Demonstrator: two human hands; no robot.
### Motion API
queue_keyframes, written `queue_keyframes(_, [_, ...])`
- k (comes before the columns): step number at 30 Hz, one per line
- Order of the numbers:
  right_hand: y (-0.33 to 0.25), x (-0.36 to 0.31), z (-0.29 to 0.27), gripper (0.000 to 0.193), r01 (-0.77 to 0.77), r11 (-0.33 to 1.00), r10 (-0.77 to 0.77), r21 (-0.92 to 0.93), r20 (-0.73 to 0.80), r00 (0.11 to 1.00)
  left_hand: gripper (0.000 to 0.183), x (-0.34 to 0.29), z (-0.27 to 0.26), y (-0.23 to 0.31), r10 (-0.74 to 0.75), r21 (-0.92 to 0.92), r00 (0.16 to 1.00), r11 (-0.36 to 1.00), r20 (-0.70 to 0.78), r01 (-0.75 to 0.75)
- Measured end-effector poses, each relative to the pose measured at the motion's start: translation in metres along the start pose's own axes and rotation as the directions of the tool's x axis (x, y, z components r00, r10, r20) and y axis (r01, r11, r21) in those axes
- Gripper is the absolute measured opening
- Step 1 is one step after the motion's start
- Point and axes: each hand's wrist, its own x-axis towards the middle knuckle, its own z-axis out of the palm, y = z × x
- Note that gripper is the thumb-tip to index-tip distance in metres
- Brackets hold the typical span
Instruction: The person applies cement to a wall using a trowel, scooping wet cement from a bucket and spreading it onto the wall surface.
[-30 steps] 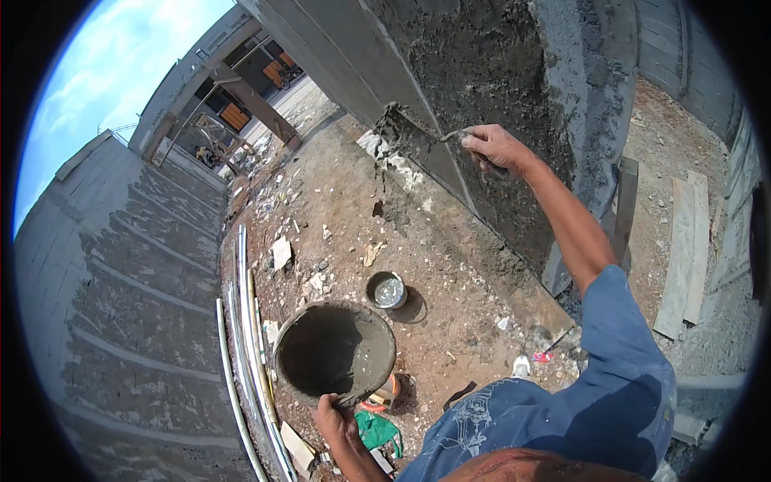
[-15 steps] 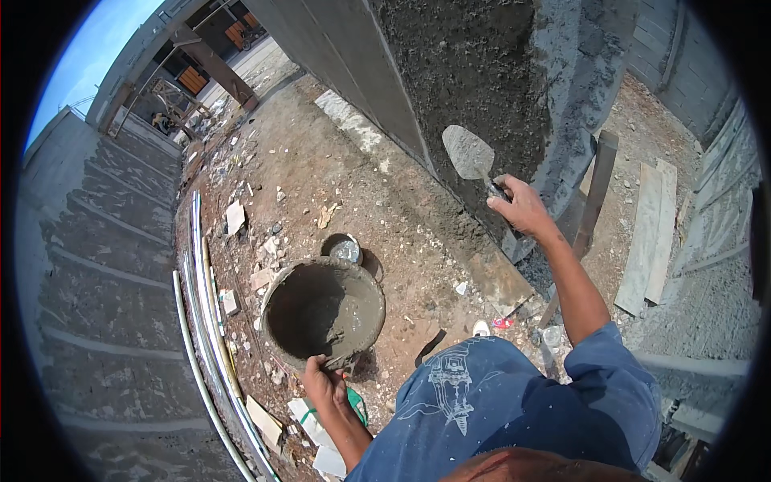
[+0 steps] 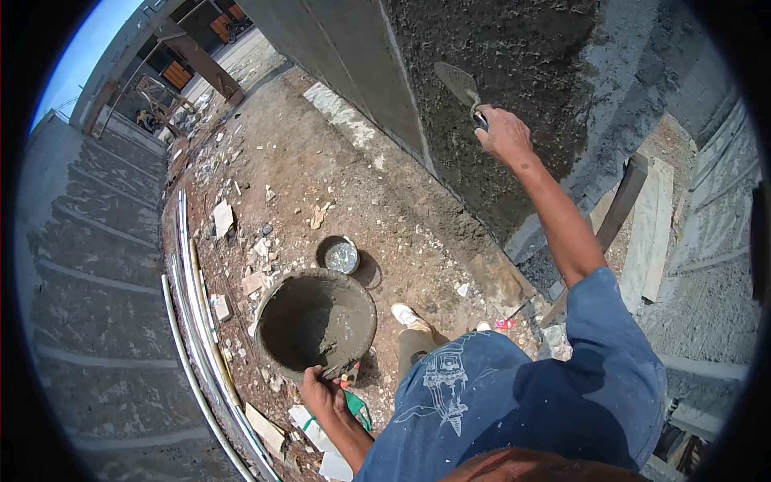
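My right hand (image 3: 507, 138) grips the handle of a trowel (image 3: 458, 83), its blade close to the wall (image 3: 498, 64) of rough, wet grey mortar; whether it touches cannot be told. My left hand (image 3: 320, 394) is closed on the near rim of a round, mortar-smeared bucket (image 3: 368, 321). Some grey mortar (image 3: 341, 333) lies inside the bucket, which tilts slightly toward me. Just beyond it on the ground stands a small dark pail (image 3: 323, 251) with something pale and wet in it.
Long pipes (image 3: 210, 353) lie along the left wall (image 3: 104, 297). Rubble and broken tile pieces (image 3: 223, 218) litter the dirt ground. A wooden post (image 3: 622, 201) leans at the right beside pale boards (image 3: 652, 229). My shoe (image 3: 408, 315) is below the wall.
My right hand has raised the trowel up along the wall, and its blade has turned from showing its mortar-covered face to edge-on. My left hand keeps hold of the bucket.
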Motion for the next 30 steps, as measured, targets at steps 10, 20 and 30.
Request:
queue_keyframes(10, [-0.165, -0.011, 0.021, 0.042, 0.540, 0.822, -0.570, 0.183, 0.252, 0.782, 0.032, 0.144, 0.094, 0.047, 0.113, 0.055, 0.986, 0.991, 0.123, -0.121])
queue_keyframes(20, [-0.383, 0.016, 0.143, 0.015, 0.893, 0.430, -0.881, 0.132, 0.276, 0.383, 0.077, 0.262, 0.227, 0.084, 0.109, 0.177, 0.861, 0.958, 0.497, -0.223])
queue_keyframes(30, [-0.399, 0.209, 0.238, 0.026, 0.723, 0.680, -0.673, 0.120, 0.495, 0.550, 0.078, 0.389, 0.358, 0.116, 0.179, 0.131, 0.857, 0.953, 0.483, -0.272])
